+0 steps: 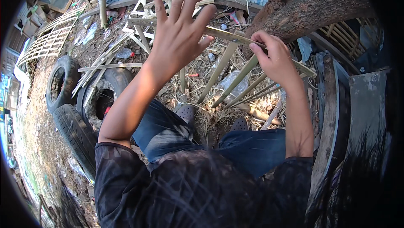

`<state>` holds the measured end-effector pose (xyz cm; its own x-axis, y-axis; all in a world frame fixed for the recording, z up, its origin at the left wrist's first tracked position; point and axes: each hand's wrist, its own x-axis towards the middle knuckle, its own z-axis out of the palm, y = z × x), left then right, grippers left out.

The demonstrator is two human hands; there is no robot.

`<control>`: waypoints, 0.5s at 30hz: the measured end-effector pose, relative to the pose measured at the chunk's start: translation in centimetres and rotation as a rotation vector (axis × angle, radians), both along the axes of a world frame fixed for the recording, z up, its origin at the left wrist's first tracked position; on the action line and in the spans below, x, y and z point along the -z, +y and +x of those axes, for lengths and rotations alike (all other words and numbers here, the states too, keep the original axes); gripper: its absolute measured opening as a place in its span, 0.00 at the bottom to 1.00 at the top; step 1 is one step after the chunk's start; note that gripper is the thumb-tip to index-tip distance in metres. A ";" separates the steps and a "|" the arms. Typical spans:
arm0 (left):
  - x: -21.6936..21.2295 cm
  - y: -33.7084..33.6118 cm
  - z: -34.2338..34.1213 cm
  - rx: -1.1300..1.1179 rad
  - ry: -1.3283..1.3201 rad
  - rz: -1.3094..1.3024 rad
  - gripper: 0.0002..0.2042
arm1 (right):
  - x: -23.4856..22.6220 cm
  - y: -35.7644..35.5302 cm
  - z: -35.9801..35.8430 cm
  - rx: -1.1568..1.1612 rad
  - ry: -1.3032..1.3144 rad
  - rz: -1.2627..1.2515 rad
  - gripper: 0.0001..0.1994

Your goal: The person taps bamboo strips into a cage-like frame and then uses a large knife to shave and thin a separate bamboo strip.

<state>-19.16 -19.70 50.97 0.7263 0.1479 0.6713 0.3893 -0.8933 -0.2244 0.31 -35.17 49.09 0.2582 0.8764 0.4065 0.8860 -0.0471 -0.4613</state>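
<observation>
A long bamboo strip (227, 34) runs across in front of me, from upper left to lower right. Several flat bamboo slats (219, 73) hang from it and slant toward the ground, forming a rack-like piece. My left hand (179, 30) is raised over the strip's left part with its fingers spread, holding nothing. Farther right, my right hand (273, 57) is closed at the strip, thumb and forefinger pinched at its upper edge. Whether something small sits between those fingertips is hidden.
Old tyres (72, 131) lie at left, beside loose bamboo sticks (99, 70). A thick tree trunk (315, 7) leans in at upper right. Woven bamboo lattices (48, 38) rest at far left. A grey board (368, 97) stands at right. Straw and plastic litter cover the ground.
</observation>
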 end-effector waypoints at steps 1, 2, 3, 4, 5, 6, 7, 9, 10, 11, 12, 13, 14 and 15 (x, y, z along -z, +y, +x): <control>0.4 -0.5 -1.1 0.040 -0.095 -0.044 0.29 | 0.4 0.2 0.7 -0.013 0.033 -0.021 0.09; 1.0 -1.1 -2.5 0.010 -0.117 -0.070 0.30 | 0.9 0.4 1.2 -0.026 0.071 -0.046 0.09; 1.5 -1.5 -4.3 -0.024 -0.136 -0.092 0.30 | 1.1 0.7 1.4 -0.023 0.086 -0.058 0.09; 2.3 -1.6 -6.1 -0.050 -0.161 -0.146 0.30 | 1.1 1.1 1.7 -0.017 0.096 -0.055 0.10; 3.5 -1.6 -7.7 -0.066 -0.194 -0.203 0.30 | 1.0 1.2 2.2 -0.001 0.097 -0.054 0.10; 4.7 -1.7 -9.3 -0.130 -0.208 -0.287 0.28 | 1.1 1.5 2.7 0.020 0.070 -0.055 0.11; 6.0 -1.6 -10.9 -0.194 -0.226 -0.364 0.26 | 0.8 1.7 3.2 0.022 0.071 -0.056 0.11; 8.9 -1.1 -14.3 -0.391 -0.252 -0.500 0.27 | 0.6 3.2 3.9 -0.027 0.178 -0.058 0.11; 10.4 -1.1 -15.8 -0.468 -0.240 -0.559 0.27 | 0.6 3.7 4.5 -0.030 0.186 -0.072 0.12; 12.1 -1.3 -16.7 -0.544 -0.234 -0.620 0.28 | 0.6 4.0 5.3 -0.042 0.179 -0.066 0.12; 13.5 -1.6 -17.6 -0.558 -0.221 -0.660 0.28 | 0.8 4.5 5.8 -0.043 0.231 -0.095 0.12; 14.6 -1.7 -18.3 -0.571 -0.209 -0.701 0.28 | 1.0 4.9 6.1 -0.042 0.282 -0.124 0.11; 15.7 -2.0 -18.2 -0.559 -0.197 -0.736 0.28 | 1.2 5.1 6.0 -0.051 0.351 -0.070 0.10; 16.5 -1.9 -17.5 -0.606 -0.120 -0.710 0.27 | 1.2 5.2 6.1 -0.068 0.343 -0.069 0.10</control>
<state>-36.68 -21.65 34.52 0.3236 0.8813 0.3444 0.8178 -0.4436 0.3667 6.38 -30.02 47.86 0.3093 0.9187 0.2458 0.6823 -0.0343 -0.7303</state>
